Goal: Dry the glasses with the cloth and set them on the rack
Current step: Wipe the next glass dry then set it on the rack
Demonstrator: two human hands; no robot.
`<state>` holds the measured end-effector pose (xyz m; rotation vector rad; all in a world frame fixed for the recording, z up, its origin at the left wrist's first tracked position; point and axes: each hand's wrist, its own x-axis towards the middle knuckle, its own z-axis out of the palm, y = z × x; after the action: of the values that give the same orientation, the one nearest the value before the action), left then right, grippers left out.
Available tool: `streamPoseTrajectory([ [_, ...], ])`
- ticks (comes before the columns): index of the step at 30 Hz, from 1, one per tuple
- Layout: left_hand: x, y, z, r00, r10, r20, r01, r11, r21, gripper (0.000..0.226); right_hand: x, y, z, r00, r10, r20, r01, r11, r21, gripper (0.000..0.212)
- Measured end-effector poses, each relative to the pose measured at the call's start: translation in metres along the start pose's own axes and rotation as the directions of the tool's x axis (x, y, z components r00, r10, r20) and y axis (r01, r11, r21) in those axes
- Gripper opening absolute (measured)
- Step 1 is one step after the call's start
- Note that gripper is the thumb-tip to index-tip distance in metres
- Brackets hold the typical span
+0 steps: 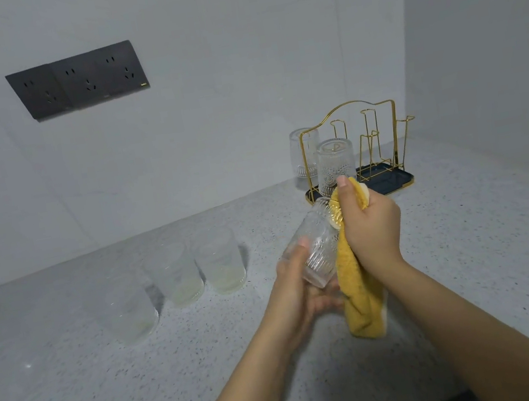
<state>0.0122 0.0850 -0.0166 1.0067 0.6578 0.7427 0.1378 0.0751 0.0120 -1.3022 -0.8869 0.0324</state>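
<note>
— What did the room look like?
— A speckled grey worktop (pixel 114 397) met pale tiled walls; a dark socket panel (pixel 77 79) hung on the back wall, and a gold rack (pixel 363 146) stood toward the worktop's back right corner.
— And the glass?
— Ribbed, clear, tilted over the worktop's middle. The left hand (pixel 297 294) gripped the glass (pixel 315 247); the right hand (pixel 373 228) clutched the yellow cloth (pixel 363 295) at what seemed its mouth.
</note>
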Motion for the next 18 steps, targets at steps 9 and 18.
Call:
streamPoseTrajectory([
  [9, 0.005, 0.002, 0.0, 0.997, 0.035, -0.067, -0.042, 0.993, -0.113, 0.05, -0.001, 0.002, -0.001, 0.999, -0.034, 0.039, 0.034, 0.999, -0.011, 0.05],
  [18, 0.004, 0.001, 0.008, 0.994, 0.093, -0.05, -0.08, 0.971, 0.225, 0.043, 0.008, 0.001, -0.006, 0.988, 0.129, -0.085, -0.131, 0.991, -0.018, 0.052],
])
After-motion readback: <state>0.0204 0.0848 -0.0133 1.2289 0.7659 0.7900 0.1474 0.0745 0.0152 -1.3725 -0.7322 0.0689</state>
